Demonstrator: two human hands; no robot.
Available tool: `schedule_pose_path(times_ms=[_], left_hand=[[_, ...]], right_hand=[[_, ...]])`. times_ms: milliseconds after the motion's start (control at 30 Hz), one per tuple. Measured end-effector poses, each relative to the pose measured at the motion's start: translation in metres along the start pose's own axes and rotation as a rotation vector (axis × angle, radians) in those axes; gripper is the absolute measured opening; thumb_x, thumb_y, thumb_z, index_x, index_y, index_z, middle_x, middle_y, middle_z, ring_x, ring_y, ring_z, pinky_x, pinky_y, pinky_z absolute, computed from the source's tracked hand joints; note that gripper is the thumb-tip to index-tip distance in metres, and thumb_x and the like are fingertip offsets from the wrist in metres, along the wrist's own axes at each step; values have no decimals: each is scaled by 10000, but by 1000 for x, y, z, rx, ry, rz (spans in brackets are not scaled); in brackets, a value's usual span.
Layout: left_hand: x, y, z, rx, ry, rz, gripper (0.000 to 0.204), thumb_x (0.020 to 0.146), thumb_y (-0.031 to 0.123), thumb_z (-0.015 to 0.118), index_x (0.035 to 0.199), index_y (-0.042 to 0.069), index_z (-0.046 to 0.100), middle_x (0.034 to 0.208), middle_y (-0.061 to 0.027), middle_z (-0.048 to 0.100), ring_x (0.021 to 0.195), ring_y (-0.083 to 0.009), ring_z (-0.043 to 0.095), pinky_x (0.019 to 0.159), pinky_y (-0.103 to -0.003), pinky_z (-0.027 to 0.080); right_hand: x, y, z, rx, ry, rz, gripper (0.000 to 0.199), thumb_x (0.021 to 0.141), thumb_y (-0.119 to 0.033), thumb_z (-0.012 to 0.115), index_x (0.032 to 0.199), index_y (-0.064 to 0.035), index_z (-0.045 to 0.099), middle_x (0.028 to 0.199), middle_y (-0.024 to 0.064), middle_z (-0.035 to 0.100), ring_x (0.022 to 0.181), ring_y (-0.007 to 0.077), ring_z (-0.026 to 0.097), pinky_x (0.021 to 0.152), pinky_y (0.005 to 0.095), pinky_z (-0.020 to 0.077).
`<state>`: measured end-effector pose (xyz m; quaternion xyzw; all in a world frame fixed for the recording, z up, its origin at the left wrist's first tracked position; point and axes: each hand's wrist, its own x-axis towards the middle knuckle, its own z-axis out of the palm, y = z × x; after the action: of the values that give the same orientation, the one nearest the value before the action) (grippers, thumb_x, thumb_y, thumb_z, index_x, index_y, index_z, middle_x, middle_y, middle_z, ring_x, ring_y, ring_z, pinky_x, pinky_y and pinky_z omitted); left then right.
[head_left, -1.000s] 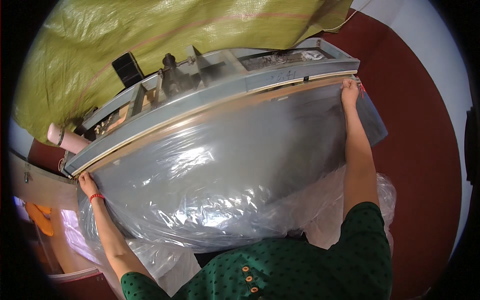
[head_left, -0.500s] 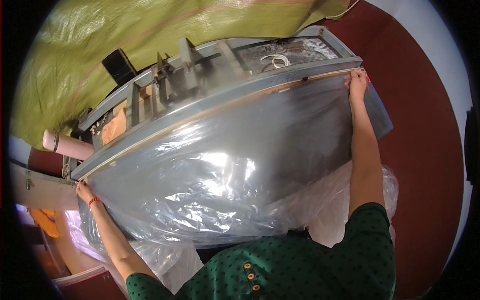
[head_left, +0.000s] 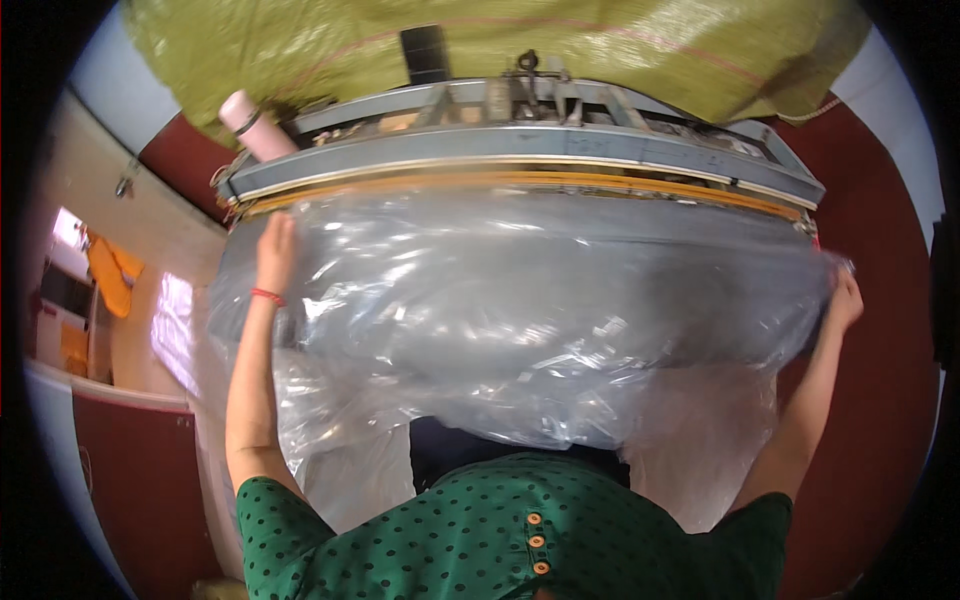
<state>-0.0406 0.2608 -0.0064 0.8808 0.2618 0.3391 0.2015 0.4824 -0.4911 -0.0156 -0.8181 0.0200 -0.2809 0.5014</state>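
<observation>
A wide sheet of clear plastic film (head_left: 480,290) lies across the grey surface of a bench and hangs down toward my body, wrinkled and shiny. Its upper right corner is pinched in my right hand (head_left: 847,298), out past the right end of the bench. My left hand (head_left: 275,250), a little blurred, is closed at the film's upper left edge, with a red bracelet (head_left: 268,297) on the wrist. Beyond the film's far edge, orange-yellow strips (head_left: 520,180) run along the bench below a grey metal beam (head_left: 500,145).
Behind the beam, a metal frame holds upright metal parts (head_left: 530,85). A pink bottle (head_left: 255,128) leans at its left end. A black phone-like slab (head_left: 425,55) rests on the yellow-green woven sheet (head_left: 620,40) at the back. Dark red floor (head_left: 870,400) shows on the right.
Both hands have come away from the beam toward me, drawing the film's far edge back and baring the orange-yellow strips. The view has turned, so the bench now looks nearly level.
</observation>
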Motion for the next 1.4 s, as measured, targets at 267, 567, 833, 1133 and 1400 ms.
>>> schedule_pose_path(times_ms=[267, 567, 833, 1133, 1400], left_hand=[[-37, 126, -19, -636, -256, -58, 131, 886, 189, 474, 839, 74, 429, 732, 56, 365, 662, -39, 337, 623, -177, 315], [-48, 120, -46, -541, -278, 27, 161, 818, 95, 514, 963, 37, 473, 854, -1, 492, 829, -93, 462, 756, -231, 377], [-66, 40, -74, -42, -669, -89, 144, 773, 124, 523, 747, -17, 541, 612, -56, 488, 576, -103, 449, 536, -258, 377], [-89, -57, -142, 492, -768, -142, 116, 665, 81, 536, 691, -31, 544, 600, -177, 534, 569, -213, 526, 560, -329, 423], [16, -72, -127, 498, 737, -121, 220, 795, 147, 520, 946, -10, 552, 890, -149, 602, 829, -271, 577, 736, -343, 442]], right_hand=[[-142, -208, 74, -156, -221, -443, 340, 814, -240, 552, 1099, -55, 545, 1082, 136, 543, 991, 235, 519, 851, 326, 401], [-394, -344, 216, 363, -1335, -576, 356, 726, -248, 667, 976, -11, 576, 905, 125, 591, 827, 175, 548, 739, 279, 433], [-288, -230, 168, 338, -1229, -223, 121, 731, -158, 648, 759, -46, 614, 685, -6, 578, 665, 78, 519, 610, 232, 419], [-4, 19, -72, 136, -194, 143, 208, 783, -201, 623, 892, -24, 630, 837, 18, 614, 758, 115, 558, 712, 246, 442], [-30, -18, -49, -220, 75, 218, 237, 663, -235, 643, 779, -30, 672, 747, 51, 643, 685, 132, 573, 658, 271, 462]])
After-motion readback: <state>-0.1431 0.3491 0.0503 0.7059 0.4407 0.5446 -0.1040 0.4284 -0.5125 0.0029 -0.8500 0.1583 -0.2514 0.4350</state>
